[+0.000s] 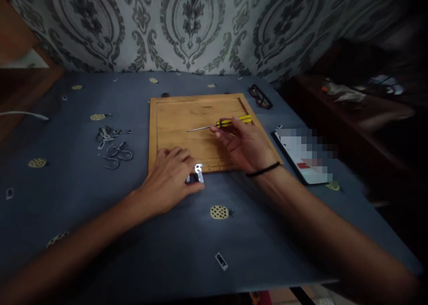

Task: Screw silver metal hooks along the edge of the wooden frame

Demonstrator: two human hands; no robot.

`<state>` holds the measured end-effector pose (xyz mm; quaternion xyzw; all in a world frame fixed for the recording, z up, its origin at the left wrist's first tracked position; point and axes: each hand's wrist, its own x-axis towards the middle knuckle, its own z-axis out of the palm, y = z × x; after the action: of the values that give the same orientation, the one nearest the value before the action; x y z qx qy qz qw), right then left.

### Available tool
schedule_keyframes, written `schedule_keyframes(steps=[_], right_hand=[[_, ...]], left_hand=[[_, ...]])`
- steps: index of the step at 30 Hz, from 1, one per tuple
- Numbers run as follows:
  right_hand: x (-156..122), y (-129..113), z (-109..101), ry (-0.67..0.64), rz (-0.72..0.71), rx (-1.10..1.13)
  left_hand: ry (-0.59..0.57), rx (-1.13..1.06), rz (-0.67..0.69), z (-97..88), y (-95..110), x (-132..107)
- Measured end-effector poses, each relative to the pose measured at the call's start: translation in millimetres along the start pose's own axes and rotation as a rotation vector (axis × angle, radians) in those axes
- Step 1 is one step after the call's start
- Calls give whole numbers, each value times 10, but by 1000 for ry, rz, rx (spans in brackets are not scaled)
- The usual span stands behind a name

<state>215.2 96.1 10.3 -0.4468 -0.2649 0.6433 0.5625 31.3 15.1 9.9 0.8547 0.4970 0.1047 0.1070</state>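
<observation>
A wooden board [174,117] lies on a table covered with a dark blue cloth [133,233]. A screwdriver with a yellow and black handle [230,121] rests on the board, its thin shaft pointing left. My right hand [245,146] lies over the board's right part, fingers curled, fingertips touching the screwdriver handle. My left hand [169,178] sits at the board's near edge, thumb and fingers pinching a small shiny metal bracket [198,172] against the cloth.
Several metal hooks and small fittings [113,146] lie left of the board. Dark-framed glasses [260,96] lie at the board's far right corner. A white rectangular item [306,160], partly blurred out, lies to the right. A white cable [23,114] enters at far left. Patterned wall behind.
</observation>
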Motion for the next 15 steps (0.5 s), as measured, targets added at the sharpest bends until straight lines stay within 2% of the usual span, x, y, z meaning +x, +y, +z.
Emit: schedule_keyframes(steps=[2, 8, 12, 15], right_hand=[[89, -1, 47, 18, 80, 8], [288, 97, 19, -25, 157, -53], [322, 109, -78, -106, 129, -131], [264, 84, -167, -172, 39, -219]], left_hand=[[0, -2, -8, 0, 4, 0], [-15, -17, -19, -5, 18, 0], [-4, -11, -21, -3, 22, 2], [3, 4, -16, -10, 22, -1]])
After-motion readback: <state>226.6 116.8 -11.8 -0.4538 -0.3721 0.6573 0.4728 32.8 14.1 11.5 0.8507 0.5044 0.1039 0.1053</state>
